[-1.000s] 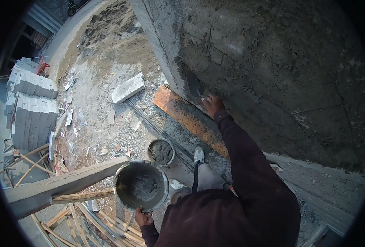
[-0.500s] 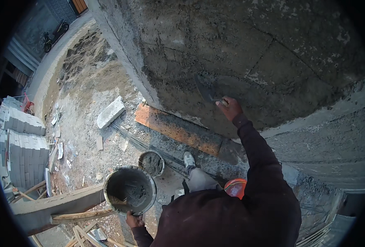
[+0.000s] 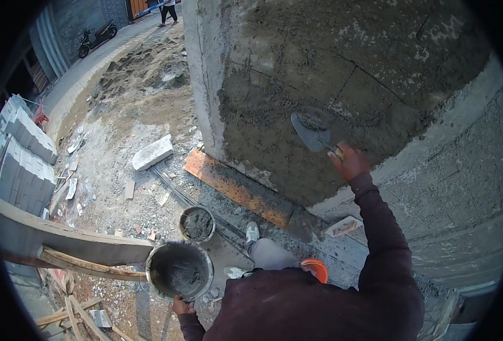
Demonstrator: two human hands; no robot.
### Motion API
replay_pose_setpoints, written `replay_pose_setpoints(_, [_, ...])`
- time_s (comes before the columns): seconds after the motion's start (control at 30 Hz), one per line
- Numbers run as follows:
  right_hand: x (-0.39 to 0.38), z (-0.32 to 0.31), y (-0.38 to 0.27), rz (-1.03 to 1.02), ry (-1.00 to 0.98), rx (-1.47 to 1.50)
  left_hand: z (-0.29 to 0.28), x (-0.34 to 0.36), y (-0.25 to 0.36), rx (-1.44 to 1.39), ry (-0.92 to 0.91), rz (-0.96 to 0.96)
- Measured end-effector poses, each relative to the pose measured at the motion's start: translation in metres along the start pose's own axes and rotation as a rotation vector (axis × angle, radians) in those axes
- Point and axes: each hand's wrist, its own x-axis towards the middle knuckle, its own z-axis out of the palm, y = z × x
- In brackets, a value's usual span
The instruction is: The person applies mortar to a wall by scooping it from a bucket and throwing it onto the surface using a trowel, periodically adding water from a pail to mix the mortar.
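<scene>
My right hand [image 3: 351, 162] grips the handle of a pointed metal trowel [image 3: 314, 135]. Its blade lies against the dark wet mortar coat [image 3: 274, 113] on the wall, with a rough smear just above it. Down at the lower left, my left hand [image 3: 183, 304] holds the rim of a grey bucket [image 3: 177, 261], which has some wet mortar inside. A second, smaller bucket of mortar [image 3: 197, 224] sits on the ground just beyond it.
An orange bucket [image 3: 316, 269] is by my legs. A speckled board [image 3: 234, 187], rods and a white block [image 3: 152, 152] lie along the wall's foot. A concrete beam [image 3: 81, 238] crosses left, near stacked blocks [image 3: 21, 165]. A scooter [image 3: 98, 37] and a walking person [image 3: 168, 12] are far back.
The trowel in my right hand has moved rightward along the wall. My view has shifted, bringing the orange bucket and the distant person into sight. My left hand still holds the bucket.
</scene>
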Motion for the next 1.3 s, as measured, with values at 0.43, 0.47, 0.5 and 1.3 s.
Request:
replay_pose_setpoints(0.43, [-0.002,0.015,-0.220,-0.659,-1.565,1.055,-0.132,-0.031,-0.064,-0.005,0.421,-0.027])
replay_pose_setpoints(0.47, [0.017,0.029,-0.214,-0.667,-1.573,1.056,-0.130,-0.033,-0.064,0.002,0.437,-0.017])
replay_pose_setpoints(0.5, [0.041,0.054,-0.201,-0.571,-1.767,1.174,-0.123,-0.036,-0.064,0.003,0.440,-0.007])
replay_pose_setpoints(1.3, [0.016,0.115,-0.192,-0.241,-0.962,0.784,0.344,-0.176,0.104,0.217,-0.521,0.657])
